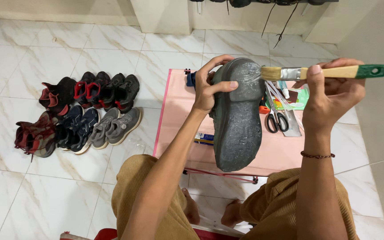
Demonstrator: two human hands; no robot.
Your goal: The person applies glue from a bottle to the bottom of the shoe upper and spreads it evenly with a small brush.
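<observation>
My left hand (pixel 210 84) grips a dark shoe (pixel 238 120) by its heel end, sole turned up toward me, above a small pink table (pixel 178 111). The grey sole looks wet and shiny near the top. My right hand (pixel 330 91) holds a flat paintbrush (pixel 330 72) with a wooden handle and green end. Its pale bristles touch the upper right edge of the sole.
Black-handled scissors (pixel 276 119), a small tube and green packaging (pixel 296 98) lie on the table's right side. Several pairs of shoes (pixel 83 115) sit in two rows on the white marble floor to the left. A wall stands at the right. My bare feet rest under the table.
</observation>
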